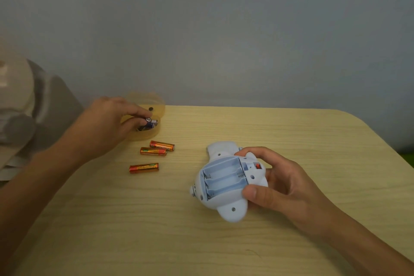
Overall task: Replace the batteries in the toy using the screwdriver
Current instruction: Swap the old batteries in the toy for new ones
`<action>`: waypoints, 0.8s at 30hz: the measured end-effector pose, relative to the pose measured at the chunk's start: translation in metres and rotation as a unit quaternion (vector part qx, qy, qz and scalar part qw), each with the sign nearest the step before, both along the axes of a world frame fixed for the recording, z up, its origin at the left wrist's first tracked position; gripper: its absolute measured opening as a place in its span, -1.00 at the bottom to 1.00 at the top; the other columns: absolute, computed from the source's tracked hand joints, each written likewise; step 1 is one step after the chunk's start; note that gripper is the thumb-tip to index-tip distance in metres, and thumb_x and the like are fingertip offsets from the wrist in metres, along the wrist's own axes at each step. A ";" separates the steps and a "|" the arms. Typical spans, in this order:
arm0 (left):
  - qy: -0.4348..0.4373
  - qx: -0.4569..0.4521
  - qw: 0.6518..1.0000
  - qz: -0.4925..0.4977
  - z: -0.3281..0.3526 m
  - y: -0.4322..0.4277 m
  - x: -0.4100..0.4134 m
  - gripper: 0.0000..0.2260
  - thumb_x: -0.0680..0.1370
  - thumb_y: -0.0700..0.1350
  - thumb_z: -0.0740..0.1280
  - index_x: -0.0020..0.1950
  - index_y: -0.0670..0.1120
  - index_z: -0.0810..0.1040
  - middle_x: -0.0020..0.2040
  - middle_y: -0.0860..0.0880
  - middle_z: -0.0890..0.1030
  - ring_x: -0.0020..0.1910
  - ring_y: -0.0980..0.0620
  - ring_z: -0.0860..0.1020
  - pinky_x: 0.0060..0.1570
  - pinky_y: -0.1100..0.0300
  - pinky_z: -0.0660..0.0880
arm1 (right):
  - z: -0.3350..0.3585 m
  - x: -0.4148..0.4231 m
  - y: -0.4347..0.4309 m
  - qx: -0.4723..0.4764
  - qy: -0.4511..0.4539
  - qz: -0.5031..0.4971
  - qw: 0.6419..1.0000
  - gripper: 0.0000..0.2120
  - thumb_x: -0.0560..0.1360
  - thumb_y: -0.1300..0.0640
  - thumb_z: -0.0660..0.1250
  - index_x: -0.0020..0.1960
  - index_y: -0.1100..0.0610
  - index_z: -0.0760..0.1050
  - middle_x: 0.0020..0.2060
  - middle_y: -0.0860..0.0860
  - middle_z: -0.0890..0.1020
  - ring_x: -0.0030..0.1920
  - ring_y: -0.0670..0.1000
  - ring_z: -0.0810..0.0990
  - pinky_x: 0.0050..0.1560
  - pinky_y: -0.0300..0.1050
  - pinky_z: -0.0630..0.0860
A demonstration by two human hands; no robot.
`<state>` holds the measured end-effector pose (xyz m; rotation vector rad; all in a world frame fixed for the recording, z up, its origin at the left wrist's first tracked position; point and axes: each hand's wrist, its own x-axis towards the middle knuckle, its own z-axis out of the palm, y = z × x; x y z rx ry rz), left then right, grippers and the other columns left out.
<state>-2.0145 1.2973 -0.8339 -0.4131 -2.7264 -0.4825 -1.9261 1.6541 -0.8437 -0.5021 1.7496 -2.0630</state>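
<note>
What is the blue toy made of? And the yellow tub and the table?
The toy looks like hard plastic: it is smooth and pale blue, with moulded battery slots. The yellow tub seems to be thin plastic, because its wall is cloudy and see-through. The table shows pale wood grain with a matt look, though it may be a printed laminate.

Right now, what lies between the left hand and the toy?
Three orange batteries lie on the table between the left hand, pinching a dark battery, and the toy in the right hand; head view.

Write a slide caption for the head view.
Left hand holds dark batteries at a yellow tub; right hand grips the open toy; three orange batteries wait.
</note>
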 end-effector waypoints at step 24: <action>-0.061 -0.111 0.989 -0.074 -0.012 0.052 0.007 -0.85 0.57 0.17 0.37 0.04 0.19 0.68 0.05 0.25 0.62 0.17 0.12 0.42 0.22 0.10 0.25 | -0.005 -0.003 0.003 0.000 -0.002 -0.015 1.000 -0.55 0.47 0.41 0.38 0.33 0.29 0.43 0.00 0.11 0.76 -0.03 0.08 0.76 -0.06 -0.16 0.67</action>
